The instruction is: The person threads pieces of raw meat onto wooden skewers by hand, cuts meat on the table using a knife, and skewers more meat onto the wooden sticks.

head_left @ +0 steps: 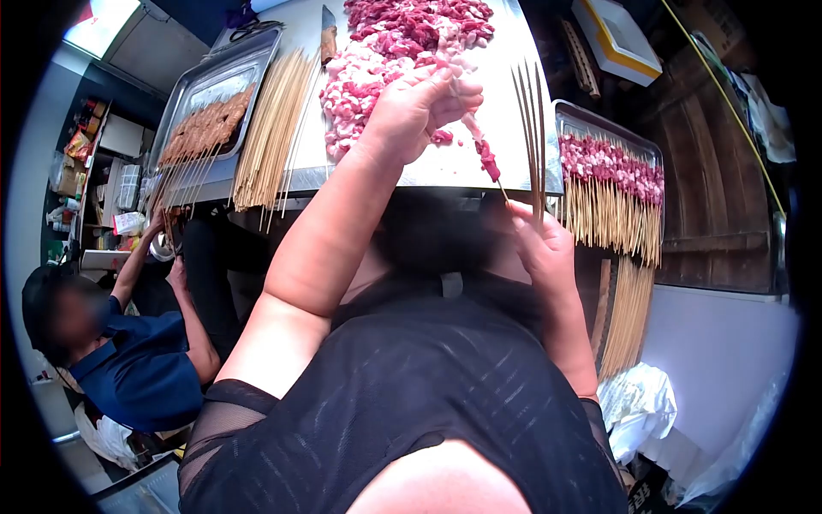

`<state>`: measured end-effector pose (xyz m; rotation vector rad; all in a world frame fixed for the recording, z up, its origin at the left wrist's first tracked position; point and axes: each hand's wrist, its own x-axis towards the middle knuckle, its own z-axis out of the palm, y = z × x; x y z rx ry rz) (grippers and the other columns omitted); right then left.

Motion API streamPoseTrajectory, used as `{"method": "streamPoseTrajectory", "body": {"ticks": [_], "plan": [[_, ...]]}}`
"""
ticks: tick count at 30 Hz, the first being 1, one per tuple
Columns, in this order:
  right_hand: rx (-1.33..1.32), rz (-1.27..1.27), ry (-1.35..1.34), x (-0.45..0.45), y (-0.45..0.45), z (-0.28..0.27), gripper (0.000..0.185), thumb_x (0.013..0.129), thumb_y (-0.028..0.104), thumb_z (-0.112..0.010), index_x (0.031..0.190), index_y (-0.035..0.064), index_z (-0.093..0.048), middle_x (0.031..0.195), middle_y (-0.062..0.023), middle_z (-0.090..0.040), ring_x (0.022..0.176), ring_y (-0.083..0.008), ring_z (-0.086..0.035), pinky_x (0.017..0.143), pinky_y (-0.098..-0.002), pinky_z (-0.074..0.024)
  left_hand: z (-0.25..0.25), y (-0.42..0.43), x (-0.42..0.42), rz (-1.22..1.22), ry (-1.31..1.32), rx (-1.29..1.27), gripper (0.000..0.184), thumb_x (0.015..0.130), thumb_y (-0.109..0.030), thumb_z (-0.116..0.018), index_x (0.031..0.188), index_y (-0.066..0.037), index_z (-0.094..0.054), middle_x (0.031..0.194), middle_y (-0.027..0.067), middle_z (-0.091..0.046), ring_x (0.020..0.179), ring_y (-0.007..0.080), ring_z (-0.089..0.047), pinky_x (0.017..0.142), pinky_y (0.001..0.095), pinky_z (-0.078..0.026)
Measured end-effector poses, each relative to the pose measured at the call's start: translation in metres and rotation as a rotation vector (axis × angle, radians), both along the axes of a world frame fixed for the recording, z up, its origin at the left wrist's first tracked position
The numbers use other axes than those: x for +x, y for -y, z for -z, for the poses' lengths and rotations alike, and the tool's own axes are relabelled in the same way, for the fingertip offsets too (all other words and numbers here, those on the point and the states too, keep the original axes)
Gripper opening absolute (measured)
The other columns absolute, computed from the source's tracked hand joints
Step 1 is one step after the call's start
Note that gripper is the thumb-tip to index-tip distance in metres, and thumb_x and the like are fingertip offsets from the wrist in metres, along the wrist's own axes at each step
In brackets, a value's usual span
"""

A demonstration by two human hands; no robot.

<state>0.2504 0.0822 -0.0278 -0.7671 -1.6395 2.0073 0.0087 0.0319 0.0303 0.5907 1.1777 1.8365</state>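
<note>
Head view: your left hand [424, 104] is over the white table [514, 43], just beside the near right part of the raw meat pile [366, 96]. Its fingers are bent at the upper end of the skewer meat [486, 159]; whether they pinch it cannot be told. Your right hand [546, 250], at the near right edge, grasps the lower end of the skewer [503, 192], which leans up and left. The skewer meat sits on its upper part, between your hands. A few thin sticks [533, 128] also rise from your right fingers, side by side.

Left of the pile: a knife [328, 38] on the far side, a row of bare skewers [272, 128], then a metal tray [218, 81] with brown skewered meat [208, 127]. Right of the table: a second tray [612, 122] with filled skewers [612, 176]. Near left, a co-worker [145, 360] sits in a blue shirt.
</note>
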Motion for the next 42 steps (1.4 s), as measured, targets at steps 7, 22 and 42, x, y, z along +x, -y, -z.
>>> {"method": "streamPoseTrajectory", "body": {"ticks": [7, 22, 42], "plan": [[0.015, 0.063, -0.056, -0.001, 0.008, 0.006, 0.023, 0.090, 0.007, -0.054, 0.111, 0.0005, -0.060, 0.065, 0.0058, -0.047, 0.054, -0.0008, -0.040, 0.049, -0.0152, -0.0322, 0.007, -0.002, 0.001, 0.009, 0.036, 0.032, 0.024, 0.097, -0.018, -0.039, 0.107, 0.000, -0.051, 0.103, 0.0204, -0.063, 0.097, 0.0280, -0.063, 0.086, 0.0362, -0.051], [-0.217, 0.045, -0.131, -0.012, 0.016, 0.006, 0.025, 0.091, 0.006, -0.052, 0.114, -0.0001, -0.057, 0.067, 0.0032, -0.049, 0.050, -0.0016, -0.039, 0.044, -0.0157, -0.0325, 0.000, -0.001, 0.009, 0.082, 0.042, 0.056, 0.027, 0.097, -0.018, -0.034, 0.108, -0.002, -0.052, 0.106, 0.0208, -0.061, 0.100, 0.0301, -0.061, 0.088, 0.0401, -0.049], [0.133, 0.160, -0.148, -0.013, 0.003, 0.002, 0.026, 0.090, 0.004, -0.055, 0.114, -0.0022, -0.059, 0.073, 0.0034, -0.051, 0.062, -0.0028, -0.045, 0.055, -0.0159, -0.0367, 0.020, -0.004, 0.008, 0.157, 0.213, 0.121, 0.044, 0.098, -0.029, -0.034, 0.128, 0.004, -0.037, 0.120, 0.0214, -0.053, 0.111, 0.0299, -0.053, 0.097, 0.0436, -0.042]]}}
